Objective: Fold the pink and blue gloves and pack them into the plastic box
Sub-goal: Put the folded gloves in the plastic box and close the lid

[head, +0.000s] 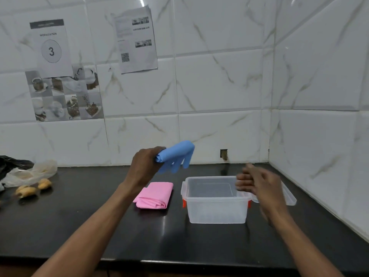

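My left hand (144, 165) grips the blue glove (175, 155) by its cuff end and holds it in the air above the counter; the glove's fingers hang down to the right. The pink glove (154, 194) lies folded flat on the black counter, just left of the box. The clear plastic box (216, 212) with orange clips stands open and looks empty. My right hand (257, 181) hovers over the box's right rim, fingers straight, blurred, holding nothing.
The box's clear lid (289, 195) lies behind my right hand, by the right wall. At the far left are plastic bags (30, 172) and some yellowish pieces (32, 188). The black counter (99, 226) ends at a front edge near me; tiled walls close the back and right.
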